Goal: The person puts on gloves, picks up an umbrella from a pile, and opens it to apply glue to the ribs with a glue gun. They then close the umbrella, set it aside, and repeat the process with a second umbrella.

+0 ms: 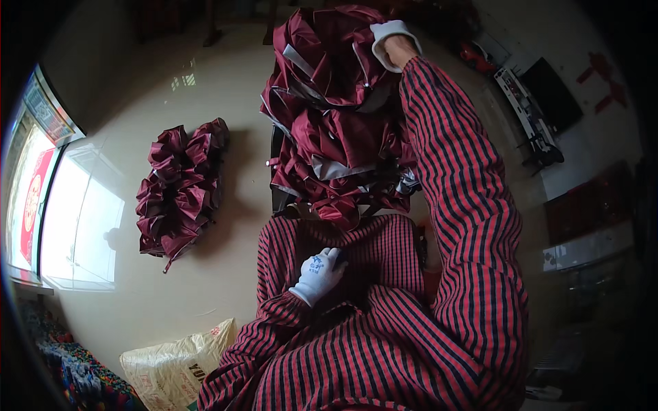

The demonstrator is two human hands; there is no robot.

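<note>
My left hand (pixel 319 276), in a white glove with blue print, rests over my lap. Its fingers are curled, and a small dark patch shows at their tips; what they hold, if anything, I cannot make out. My right arm stretches far forward to the back of a heap of maroon umbrellas (pixel 339 140) with silvery undersides. The turned-back white cuff and bare wrist of my right hand (pixel 393 45) show there. Its fingers are hidden at the fabric's edge. The umbrellas lie crumpled and partly folded, one behind another, in front of my knees.
A second group of bunched maroon umbrellas (pixel 181 188) lies on the pale tiled floor (pixel 240 274) to the left. A cream woven sack (pixel 178 366) sits at lower left, beside a colourful patterned cloth (pixel 86 370). At far right stands a white low cabinet (pixel 524 113); bright glass is at far left.
</note>
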